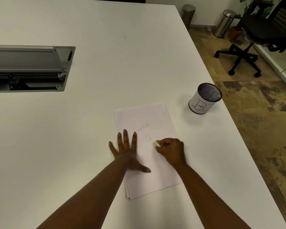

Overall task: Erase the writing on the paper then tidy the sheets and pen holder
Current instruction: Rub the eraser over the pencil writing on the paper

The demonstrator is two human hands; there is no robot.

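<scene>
Table (pixel 122 55): large white top, its right edge running beside a patterned floor.
Cable box (pixel 28 68): grey hatch sunk in the table at far left, lid tilted open; what lies inside is too dark to tell.
Sheets (pixel 149 162): a small, slightly fanned stack of white paper near the front right of the table; faint pencil writing "WORK" and "IS" on the top sheet.
Pen holder (pixel 205 98): black mesh cup wrapped in white paper marked "B", upright, beyond and right of the sheets, near the table edge; one thin dark stick seems to lean inside.
Left hand (pixel 127 151): flat, palm down, fingers spread wide over the sheets' left edge, gripping nothing.
Right hand (pixel 172 149): curled tight, knuckles up, on the top sheet.
Eraser (pixel 157 144): small white piece pinched in the right fingertips, touching the paper just below "IS".
</scene>
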